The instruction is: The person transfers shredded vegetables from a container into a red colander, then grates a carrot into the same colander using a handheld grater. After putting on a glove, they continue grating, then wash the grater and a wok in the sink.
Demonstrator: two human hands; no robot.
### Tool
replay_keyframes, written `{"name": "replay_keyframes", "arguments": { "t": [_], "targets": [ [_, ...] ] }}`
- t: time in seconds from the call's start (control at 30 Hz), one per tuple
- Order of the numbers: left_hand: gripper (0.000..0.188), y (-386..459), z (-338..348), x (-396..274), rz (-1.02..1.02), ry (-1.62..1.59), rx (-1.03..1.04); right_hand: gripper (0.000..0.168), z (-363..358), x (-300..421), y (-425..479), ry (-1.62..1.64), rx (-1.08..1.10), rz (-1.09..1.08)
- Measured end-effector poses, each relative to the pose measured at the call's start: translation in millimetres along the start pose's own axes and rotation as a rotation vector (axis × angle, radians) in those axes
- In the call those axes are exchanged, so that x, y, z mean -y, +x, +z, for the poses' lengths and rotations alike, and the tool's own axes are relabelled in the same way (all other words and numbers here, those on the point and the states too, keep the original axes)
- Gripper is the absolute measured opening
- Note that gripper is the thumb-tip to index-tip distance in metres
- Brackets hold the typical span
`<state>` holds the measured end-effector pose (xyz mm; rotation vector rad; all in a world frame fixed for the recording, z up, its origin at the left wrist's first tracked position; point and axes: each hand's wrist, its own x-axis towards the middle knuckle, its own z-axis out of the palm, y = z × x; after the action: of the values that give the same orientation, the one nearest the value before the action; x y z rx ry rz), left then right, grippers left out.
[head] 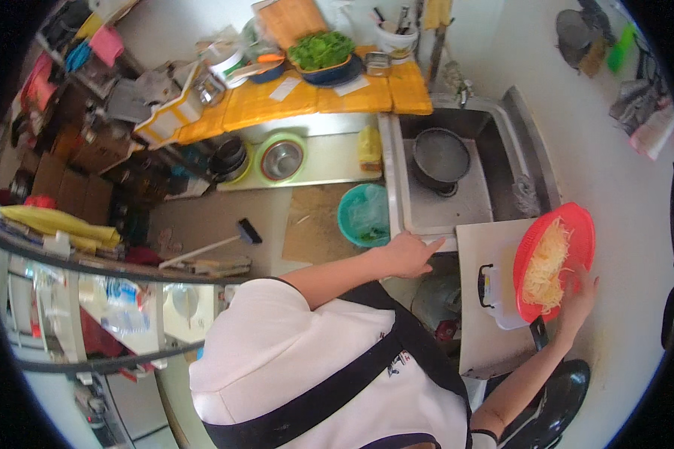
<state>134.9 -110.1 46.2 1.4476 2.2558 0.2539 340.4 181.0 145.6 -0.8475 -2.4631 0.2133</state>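
Observation:
A red plastic basket stands at the right on a clear plastic box with a black handle, and it holds pale yellow shreds of food. My right hand is at the basket's near right side, its fingers among the shreds; whether they grip any is unclear. At the front rim of the steel sink, my left hand rests with a finger pointing right and nothing visible in it. A dark round pot sits in the sink. The handle of a knife or pan shows below the basket.
A teal basin with a plastic bag stands left of the sink. The orange-covered shelf bears leafy greens, a cutting board and a utensil tub. A black wok lies at the lower right; a broom is on the floor.

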Motion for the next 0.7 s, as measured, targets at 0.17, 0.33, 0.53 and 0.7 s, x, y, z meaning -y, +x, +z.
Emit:
{"name": "replay_keyframes", "arguments": {
  "t": [0.17, 0.33, 0.53, 0.7],
  "targets": [
    [0.051, -49.2, 25.5, 50.2, -0.108, 0.039, -0.036, 0.027, -18.8, 62.2, -0.3, 0.255, -0.204, -0.005],
    [0.052, -73.7, 13.1, 130.9, -0.362, 0.197, -0.081, 0.019, 10.2, 81.9, -25.4, 0.199, -0.087, -0.091],
    [0.046, -68.0, -61.4, 260.6, -0.384, 0.025, -0.303, 0.015, 64.8, 150.1, -27.8, 0.431, -0.020, -0.036],
    [0.038, -58.2, -157.4, 441.7, -0.468, 0.113, -0.539, 0.013, 171.5, 267.5, 12.7, 0.706, 0.154, 0.091]
  ]
}}
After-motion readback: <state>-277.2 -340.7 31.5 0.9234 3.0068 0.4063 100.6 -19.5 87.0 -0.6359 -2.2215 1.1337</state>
